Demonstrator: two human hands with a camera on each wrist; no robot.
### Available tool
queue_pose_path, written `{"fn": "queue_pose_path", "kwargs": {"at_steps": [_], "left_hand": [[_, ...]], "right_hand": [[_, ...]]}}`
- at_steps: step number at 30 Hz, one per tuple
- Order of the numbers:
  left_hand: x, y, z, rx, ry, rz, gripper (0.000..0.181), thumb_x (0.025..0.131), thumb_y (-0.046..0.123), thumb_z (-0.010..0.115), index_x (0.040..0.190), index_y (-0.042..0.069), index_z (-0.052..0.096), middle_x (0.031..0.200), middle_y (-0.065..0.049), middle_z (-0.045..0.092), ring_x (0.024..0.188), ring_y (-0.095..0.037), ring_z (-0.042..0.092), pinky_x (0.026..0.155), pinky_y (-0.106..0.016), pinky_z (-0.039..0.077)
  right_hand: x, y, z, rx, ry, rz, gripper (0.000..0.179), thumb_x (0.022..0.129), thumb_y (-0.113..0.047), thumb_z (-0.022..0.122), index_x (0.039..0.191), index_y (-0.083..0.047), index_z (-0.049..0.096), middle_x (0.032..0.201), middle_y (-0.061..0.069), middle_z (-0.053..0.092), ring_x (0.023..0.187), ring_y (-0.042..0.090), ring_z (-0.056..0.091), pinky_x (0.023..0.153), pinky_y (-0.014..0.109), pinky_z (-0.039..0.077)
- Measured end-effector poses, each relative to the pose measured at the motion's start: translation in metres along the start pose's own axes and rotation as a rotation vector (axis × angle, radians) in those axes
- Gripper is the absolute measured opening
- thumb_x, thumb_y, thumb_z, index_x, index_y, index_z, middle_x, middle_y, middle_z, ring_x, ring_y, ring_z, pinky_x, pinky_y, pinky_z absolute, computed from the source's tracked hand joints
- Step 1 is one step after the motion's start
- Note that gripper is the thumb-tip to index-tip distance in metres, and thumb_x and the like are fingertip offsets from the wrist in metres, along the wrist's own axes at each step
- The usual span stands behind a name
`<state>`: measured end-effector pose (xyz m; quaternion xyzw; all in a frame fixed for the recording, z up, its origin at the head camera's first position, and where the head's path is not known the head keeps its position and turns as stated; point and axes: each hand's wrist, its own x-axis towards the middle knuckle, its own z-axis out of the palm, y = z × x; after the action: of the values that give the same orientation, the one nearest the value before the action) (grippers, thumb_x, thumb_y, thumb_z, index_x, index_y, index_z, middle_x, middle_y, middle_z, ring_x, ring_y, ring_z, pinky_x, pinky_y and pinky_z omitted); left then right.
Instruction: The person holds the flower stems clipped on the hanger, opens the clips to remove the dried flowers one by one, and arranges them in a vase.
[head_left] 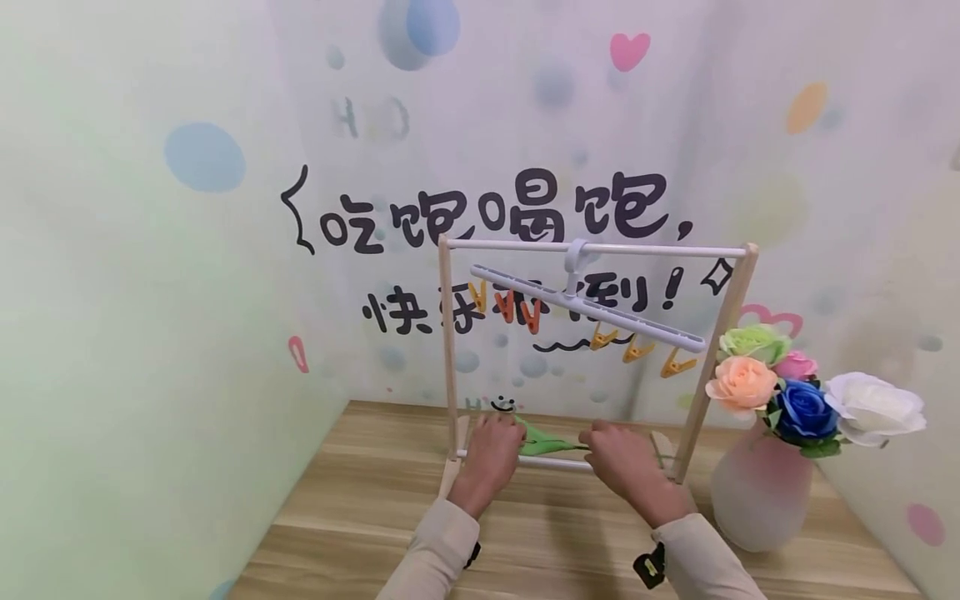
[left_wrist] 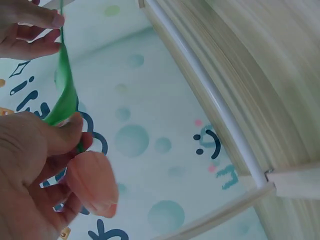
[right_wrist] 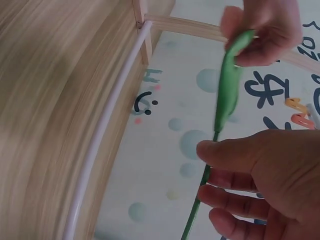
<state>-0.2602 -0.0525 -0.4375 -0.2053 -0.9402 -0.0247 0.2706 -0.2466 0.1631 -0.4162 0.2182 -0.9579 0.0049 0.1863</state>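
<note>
An artificial tulip with a salmon-pink bloom (left_wrist: 93,182) is held sideways between both hands, above the table. My left hand (head_left: 491,454) pinches its green stem just under the bloom. A broad green leaf (right_wrist: 227,95) spans the gap between the hands. Lower on the thin stem (right_wrist: 192,215), my right hand (head_left: 630,467) grips with thumb and fingers. From the head view, the bloom is hidden behind the left hand. Both hands are in front of the wooden rack's lower part, near its white bottom rod (head_left: 555,463).
The wooden rack (head_left: 448,350) carries a top rod (head_left: 660,250) from which a tilted grey hanger (head_left: 637,323) with yellow and orange clips (head_left: 531,317) hangs. A pink-white vase (head_left: 761,492) of colourful flowers stands at the right of the wooden table (head_left: 337,500). Walls rise behind and left.
</note>
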Motion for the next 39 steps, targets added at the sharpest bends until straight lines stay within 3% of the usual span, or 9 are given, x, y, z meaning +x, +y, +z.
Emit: {"fn": "queue_pose_path", "kwargs": {"at_steps": [5, 10, 19, 24, 29, 35, 39], "left_hand": [[0.001, -0.001, -0.004, 0.001, 0.117, 0.046, 0.004, 0.087, 0.016, 0.073, 0.089, 0.02, 0.074, 0.095, 0.005, 0.07, 0.094, -0.016, 0.059, 0.089, -0.031, 0.044], [0.004, -0.001, -0.004, 0.015, 0.181, 0.059, 0.005, 0.088, 0.021, 0.073, 0.09, 0.017, 0.074, 0.101, 0.003, 0.067, 0.109, -0.019, 0.056, 0.106, -0.044, 0.041], [0.005, -0.001, 0.0, -0.06, 0.285, 0.026, 0.013, 0.084, 0.019, 0.078, 0.096, 0.017, 0.075, 0.115, -0.004, 0.065, 0.118, -0.024, 0.054, 0.096, -0.047, 0.047], [0.002, -0.004, 0.003, -0.126, 0.313, -0.056, 0.02, 0.089, 0.019, 0.074, 0.108, 0.015, 0.071, 0.122, -0.007, 0.061, 0.118, -0.026, 0.053, 0.09, -0.041, 0.047], [0.0, -0.007, 0.008, -0.222, 0.323, -0.168, 0.043, 0.09, 0.031, 0.073, 0.124, 0.008, 0.06, 0.124, -0.01, 0.057, 0.115, -0.025, 0.053, 0.082, -0.037, 0.044], [-0.005, -0.017, 0.014, -0.355, 0.325, -0.258, 0.055, 0.091, 0.035, 0.07, 0.132, 0.003, 0.051, 0.127, -0.013, 0.054, 0.116, -0.028, 0.054, 0.087, -0.041, 0.046], [-0.005, -0.032, 0.017, -0.463, 0.361, -0.42, 0.053, 0.092, 0.027, 0.068, 0.136, 0.002, 0.049, 0.133, -0.016, 0.049, 0.119, -0.032, 0.051, 0.095, -0.048, 0.043]], "right_hand": [[-0.001, -0.001, 0.003, 0.016, 0.043, -0.008, 0.014, 0.083, -0.013, 0.077, 0.073, -0.018, 0.068, 0.068, -0.003, 0.055, 0.058, 0.015, 0.056, 0.049, 0.034, 0.044], [-0.002, -0.002, 0.004, 0.01, 0.043, -0.005, 0.017, 0.084, -0.013, 0.076, 0.07, -0.018, 0.067, 0.065, -0.005, 0.053, 0.055, 0.012, 0.052, 0.048, 0.032, 0.043], [-0.006, 0.0, 0.003, 0.007, 0.05, 0.005, 0.019, 0.086, -0.009, 0.073, 0.07, -0.014, 0.066, 0.064, -0.005, 0.053, 0.053, 0.009, 0.045, 0.047, 0.029, 0.04], [-0.008, 0.005, 0.0, 0.021, 0.047, 0.048, 0.022, 0.087, -0.008, 0.07, 0.068, -0.014, 0.063, 0.063, -0.004, 0.053, 0.052, 0.01, 0.045, 0.045, 0.03, 0.038], [-0.012, 0.009, -0.005, 0.035, 0.076, 0.111, 0.026, 0.088, -0.006, 0.066, 0.065, -0.016, 0.059, 0.059, -0.005, 0.047, 0.05, 0.011, 0.039, 0.043, 0.03, 0.033], [-0.016, 0.013, -0.016, 0.039, 0.22, 0.109, 0.023, 0.084, -0.001, 0.068, 0.065, -0.013, 0.061, 0.06, -0.002, 0.05, 0.048, 0.012, 0.043, 0.043, 0.034, 0.037], [-0.02, 0.019, -0.026, 0.096, 0.328, 0.136, 0.01, 0.079, -0.001, 0.074, 0.074, -0.009, 0.069, 0.065, 0.002, 0.059, 0.051, 0.015, 0.051, 0.045, 0.036, 0.042]]}}
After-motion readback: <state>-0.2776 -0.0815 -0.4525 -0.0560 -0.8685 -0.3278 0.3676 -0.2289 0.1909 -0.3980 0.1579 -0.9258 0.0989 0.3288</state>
